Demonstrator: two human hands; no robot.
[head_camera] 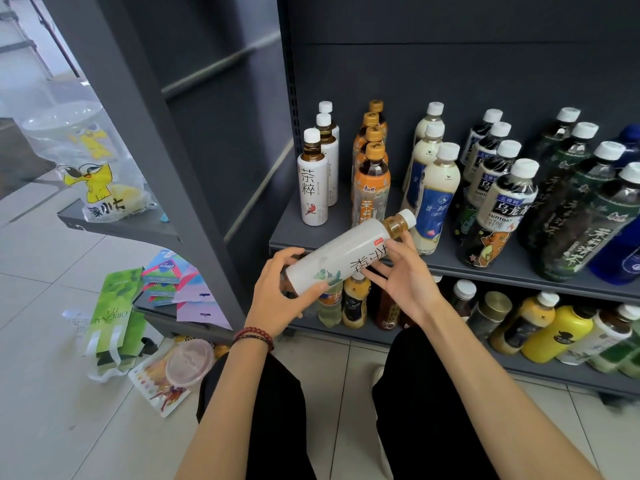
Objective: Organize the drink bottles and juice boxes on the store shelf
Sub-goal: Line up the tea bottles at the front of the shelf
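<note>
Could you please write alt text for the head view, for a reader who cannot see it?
The left hand grips the base of a tilted white tea bottle while the right hand supports its neck end. Behind, bottles stand in rows on a grey shelf.

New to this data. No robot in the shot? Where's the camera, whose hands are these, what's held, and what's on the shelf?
There is no robot: a person does the job by hand. The one picture comes from a wide-angle camera worn on their head and looking down, so the arms enter from the bottom. The left hand grips the base of a tilted white-label tea bottle. The right hand supports its neck end with straight fingers. Behind it, the upper shelf carries rows of standing bottles: matching white-label bottles, orange-capped bottles, milky bottles, oolong tea bottles and dark green bottles. More bottles stand on the lower shelf.
</note>
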